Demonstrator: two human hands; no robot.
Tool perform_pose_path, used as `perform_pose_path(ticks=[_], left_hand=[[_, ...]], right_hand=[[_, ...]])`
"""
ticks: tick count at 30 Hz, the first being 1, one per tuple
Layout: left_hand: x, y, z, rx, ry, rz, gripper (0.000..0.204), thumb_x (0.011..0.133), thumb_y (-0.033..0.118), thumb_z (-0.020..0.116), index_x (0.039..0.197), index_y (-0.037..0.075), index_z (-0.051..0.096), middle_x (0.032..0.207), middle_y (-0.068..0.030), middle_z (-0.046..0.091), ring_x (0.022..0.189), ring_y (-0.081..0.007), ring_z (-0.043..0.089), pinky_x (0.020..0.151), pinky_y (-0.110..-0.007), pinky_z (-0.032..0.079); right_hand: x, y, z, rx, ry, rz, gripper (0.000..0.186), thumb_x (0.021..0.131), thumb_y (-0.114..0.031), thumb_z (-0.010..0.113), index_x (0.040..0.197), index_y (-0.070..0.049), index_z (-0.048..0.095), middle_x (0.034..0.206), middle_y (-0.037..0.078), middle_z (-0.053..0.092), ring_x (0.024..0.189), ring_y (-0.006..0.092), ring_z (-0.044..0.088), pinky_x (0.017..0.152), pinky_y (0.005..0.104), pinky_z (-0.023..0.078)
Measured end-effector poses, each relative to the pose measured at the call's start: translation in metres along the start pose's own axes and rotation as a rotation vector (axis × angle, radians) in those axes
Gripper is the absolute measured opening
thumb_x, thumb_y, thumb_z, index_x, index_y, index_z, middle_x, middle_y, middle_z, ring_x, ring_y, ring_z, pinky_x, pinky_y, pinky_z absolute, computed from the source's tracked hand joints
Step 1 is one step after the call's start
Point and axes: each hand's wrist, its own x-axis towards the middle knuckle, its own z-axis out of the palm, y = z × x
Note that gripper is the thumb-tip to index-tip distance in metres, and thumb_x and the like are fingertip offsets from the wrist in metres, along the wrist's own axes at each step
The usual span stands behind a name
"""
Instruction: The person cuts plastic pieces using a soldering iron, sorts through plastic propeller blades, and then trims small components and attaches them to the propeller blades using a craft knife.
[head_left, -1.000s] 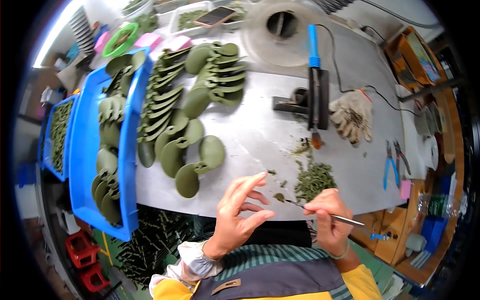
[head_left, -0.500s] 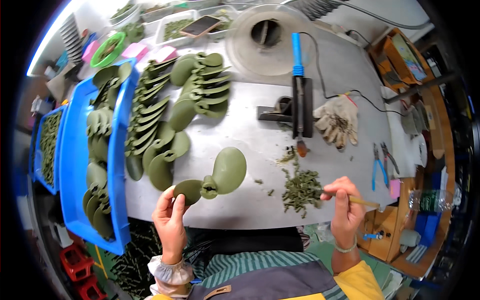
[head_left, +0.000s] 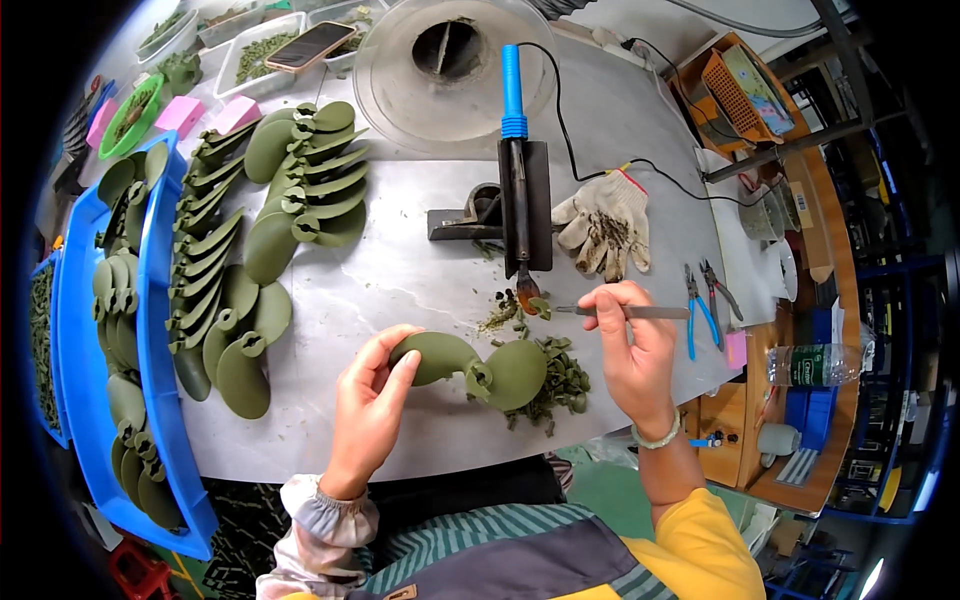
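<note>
Pinched by one blade, a green two-bladed plastic propeller is held in my left hand. Its far blade hides part of a pile of small green plastic bits. My right hand grips metal tweezers pointing left. At their tips is a small green piece, beside the brownish tip of a soldering iron; I cannot tell whether they touch. The iron's blue handle points away from me, and its shaft rests on a black metal stand.
Rows of green propellers lie at left, beside a blue tray holding more. A clear round cover stands behind. Right of the iron are a stained work glove, blue-handled pliers and a cord.
My right hand has brought the tweezers up to the iron's tip, where a small green piece now shows. The propeller has moved right, over the pile. The view has shifted right.
</note>
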Motion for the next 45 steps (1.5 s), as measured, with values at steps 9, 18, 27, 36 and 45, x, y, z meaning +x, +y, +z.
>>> perform_pose_path(ticks=[9,18,27,36,45], left_hand=[[0.013,-0.008,0.011,0.004,-0.009,-0.002,0.025,0.101,0.005,0.059,0.124,-0.005,0.062,0.114,-0.0059,0.066,0.105,-0.0117,0.062,0.094,-0.026,0.049],[0.024,-0.015,0.017,-0.042,-0.009,-0.016,0.025,0.101,0.006,0.06,0.123,-0.004,0.061,0.113,-0.0051,0.067,0.104,-0.0106,0.061,0.093,-0.026,0.049],[0.03,-0.019,0.018,-0.09,-0.021,-0.026,0.024,0.1,0.005,0.06,0.122,-0.004,0.061,0.113,-0.0052,0.067,0.105,-0.0114,0.062,0.093,-0.026,0.05],[0.031,-0.021,0.018,-0.106,-0.024,-0.028,0.023,0.1,0.004,0.06,0.122,-0.003,0.061,0.114,-0.0057,0.067,0.106,-0.0121,0.062,0.094,-0.027,0.05],[0.031,-0.021,0.017,-0.116,-0.025,-0.044,0.025,0.1,0.005,0.061,0.123,-0.003,0.061,0.115,-0.0059,0.067,0.106,-0.0124,0.062,0.094,-0.027,0.05]], right_hand=[[0.009,0.0,0.008,-0.009,-0.029,0.029,0.012,0.099,-0.009,0.061,0.09,-0.001,0.065,0.075,0.005,0.063,0.068,0.0201,0.06,0.071,0.0332,0.046],[0.009,0.002,0.009,-0.026,-0.031,0.024,0.013,0.099,-0.009,0.062,0.089,-0.001,0.066,0.072,0.005,0.064,0.068,0.0214,0.06,0.071,0.0335,0.046],[0.01,0.001,0.008,-0.04,-0.034,0.003,0.012,0.099,-0.009,0.063,0.09,-0.001,0.066,0.071,0.006,0.064,0.068,0.0214,0.06,0.069,0.0338,0.045],[0.01,0.002,0.009,-0.015,-0.032,0.013,0.014,0.099,-0.01,0.063,0.089,-0.001,0.066,0.072,0.005,0.065,0.068,0.0212,0.06,0.07,0.034,0.046],[0.011,0.0,0.009,-0.022,-0.032,0.013,0.013,0.098,-0.009,0.063,0.089,-0.001,0.066,0.072,0.006,0.066,0.067,0.0227,0.06,0.07,0.0344,0.046]])
